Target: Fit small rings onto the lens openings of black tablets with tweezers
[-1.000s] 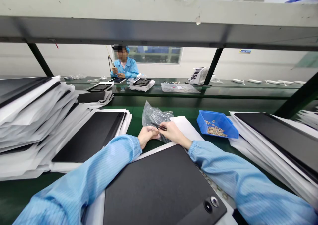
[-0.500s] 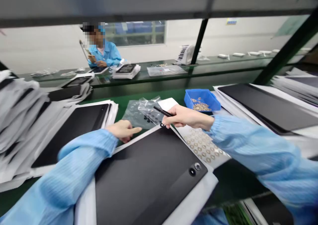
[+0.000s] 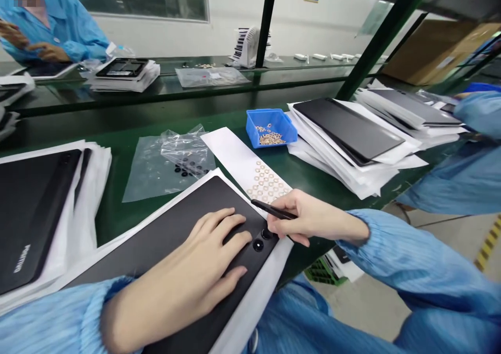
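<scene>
My left hand (image 3: 207, 255) lies flat with fingers spread on the dark back of a tablet (image 3: 164, 229). My right hand (image 3: 301, 218) grips a slim black pen-like tool (image 3: 272, 208), its tip pointing left. The fingertips of that hand touch the tablet's corner at the upper of two round camera rings (image 3: 266, 233). Beside it, the lower camera ring (image 3: 258, 245) is in plain sight. Beyond the tablet lies a white sheet with rows of small gold-coloured rings (image 3: 266, 179). A clear plastic bag (image 3: 152, 161) holds several small black rings (image 3: 188, 167).
A blue bin (image 3: 272, 128) of small gold-coloured parts stands at the back. Stacked tablets with white sleeves are at left (image 3: 35, 208) and right (image 3: 348, 127). A co-worker in blue (image 3: 58, 25) sits across the bench; another person's sleeve (image 3: 442, 171) shows at right.
My left hand has moved from beside the bag onto the tablet. My right hand has carried a small black ring from the tablet's far corner to its camera area. The view has swung right.
</scene>
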Demonstrator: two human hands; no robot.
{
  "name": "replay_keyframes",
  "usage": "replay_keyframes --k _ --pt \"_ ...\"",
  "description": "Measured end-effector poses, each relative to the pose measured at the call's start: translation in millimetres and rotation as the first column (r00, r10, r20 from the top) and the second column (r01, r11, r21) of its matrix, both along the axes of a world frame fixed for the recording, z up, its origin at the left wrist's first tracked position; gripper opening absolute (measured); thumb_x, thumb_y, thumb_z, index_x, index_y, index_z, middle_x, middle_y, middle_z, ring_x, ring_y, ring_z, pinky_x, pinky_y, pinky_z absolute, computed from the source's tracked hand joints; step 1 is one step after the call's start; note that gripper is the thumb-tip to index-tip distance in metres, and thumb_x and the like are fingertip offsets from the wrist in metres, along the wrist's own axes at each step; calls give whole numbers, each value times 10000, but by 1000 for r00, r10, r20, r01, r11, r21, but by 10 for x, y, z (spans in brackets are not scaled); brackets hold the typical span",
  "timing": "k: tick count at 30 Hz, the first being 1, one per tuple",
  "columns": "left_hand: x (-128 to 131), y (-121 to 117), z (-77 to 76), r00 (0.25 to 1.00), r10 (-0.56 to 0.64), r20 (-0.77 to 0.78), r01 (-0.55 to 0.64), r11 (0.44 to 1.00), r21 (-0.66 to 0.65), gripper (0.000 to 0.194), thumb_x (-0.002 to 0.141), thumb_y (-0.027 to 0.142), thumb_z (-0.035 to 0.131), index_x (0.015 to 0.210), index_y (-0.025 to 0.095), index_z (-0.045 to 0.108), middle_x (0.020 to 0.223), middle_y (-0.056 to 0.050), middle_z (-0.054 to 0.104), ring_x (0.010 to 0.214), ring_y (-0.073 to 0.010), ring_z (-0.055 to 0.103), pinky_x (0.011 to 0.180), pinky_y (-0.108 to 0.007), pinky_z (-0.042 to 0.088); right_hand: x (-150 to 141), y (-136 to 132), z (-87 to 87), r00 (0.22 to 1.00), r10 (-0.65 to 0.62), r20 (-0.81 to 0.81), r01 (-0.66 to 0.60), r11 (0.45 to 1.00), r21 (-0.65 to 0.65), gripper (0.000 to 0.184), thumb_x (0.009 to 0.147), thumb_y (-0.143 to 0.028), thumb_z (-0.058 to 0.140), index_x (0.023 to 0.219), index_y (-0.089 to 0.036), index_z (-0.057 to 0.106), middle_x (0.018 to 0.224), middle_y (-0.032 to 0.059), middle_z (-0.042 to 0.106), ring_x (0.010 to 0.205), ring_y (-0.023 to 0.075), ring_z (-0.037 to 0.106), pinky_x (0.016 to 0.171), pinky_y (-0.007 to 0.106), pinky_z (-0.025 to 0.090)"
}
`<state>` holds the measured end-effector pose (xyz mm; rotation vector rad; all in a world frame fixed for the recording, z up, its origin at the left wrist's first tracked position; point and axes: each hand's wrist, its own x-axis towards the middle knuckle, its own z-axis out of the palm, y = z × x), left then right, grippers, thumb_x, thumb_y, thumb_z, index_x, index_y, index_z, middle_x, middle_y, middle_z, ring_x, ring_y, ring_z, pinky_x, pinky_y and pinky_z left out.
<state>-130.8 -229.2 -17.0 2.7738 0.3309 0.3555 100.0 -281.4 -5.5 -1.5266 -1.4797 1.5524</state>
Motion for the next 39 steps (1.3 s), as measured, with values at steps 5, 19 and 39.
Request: replay_keyframes --k 5,19,39 --pt "30 8 -23 1000 -16 19 15 999 43 259 902 249 450 1125 200 572 1257 -116 546 1228 -309 442 910 -432 499 -4 6 -14 1000 -15 -26 13 999 -45 152 702 -251 598 608 -147 540 510 -50 527 324 30 397 351 173 294" --pt "66 6 -22 999 -27 -39 30 997 75 293 899 209 418 1154 199 562 1216 -103 557 1208 -302 429 935 -432 457 -73 45 85 962 26 271 -15 999 -40 209 719 -92 568 543 -173 487 339 -81 461 337 51 401 404 170 311" --pt "86 7 -72 998 -34 -55 43 984 170 414 886 167 420 1283 257 490 1260 -72 527 1146 -317 421 854 -491 465 -270 -390 -394 702 -574 -421 685 706 180 414 808 -581 577 744 -188 467 545 -27 559 422 119 566 421 228 486"
